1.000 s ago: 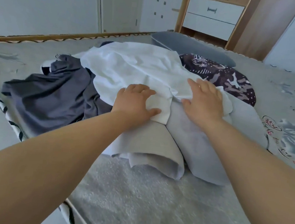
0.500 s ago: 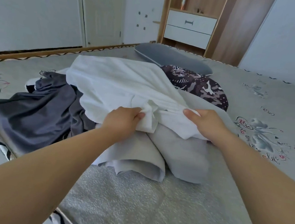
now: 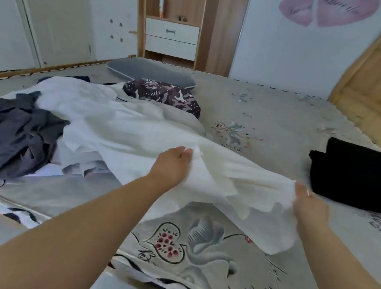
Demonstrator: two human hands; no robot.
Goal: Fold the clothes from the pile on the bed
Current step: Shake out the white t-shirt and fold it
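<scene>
The left hand [image 3: 173, 163] is pinching the white top [image 3: 120, 122] by one edge. The right hand [image 3: 309, 205] is probably gripping the other edge, though blur is hiding its fingers. The top is hanging between them, half on the pile [image 3: 18, 129]. It is best to be pulling both edges evenly, keeping the cloth flat.
</scene>
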